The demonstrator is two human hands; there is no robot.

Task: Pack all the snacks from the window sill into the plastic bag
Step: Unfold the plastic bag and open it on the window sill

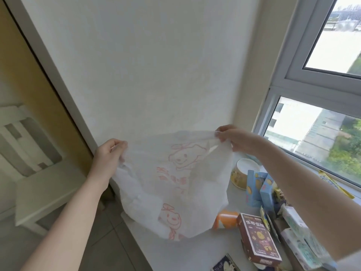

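A white plastic bag [172,184] with orange cartoon prints hangs in front of the wall, stretched between both hands. My left hand [109,153] grips its left edge and my right hand [234,139] pinches its right handle, held higher. The bag's bottom rests on the window sill [187,253]. Snacks lie on the sill at the lower right: a brown box [257,239], an orange packet [224,220] partly behind the bag, two light blue boxes [259,188], a round tub [244,173] and several pale packets [300,237]. My right forearm hides part of them.
A window [320,122] runs along the right side of the sill. A yellow packet [336,184] lies by the window frame. A white wall stands behind the bag. At the left are a door frame [64,98] and a tiled floor below.
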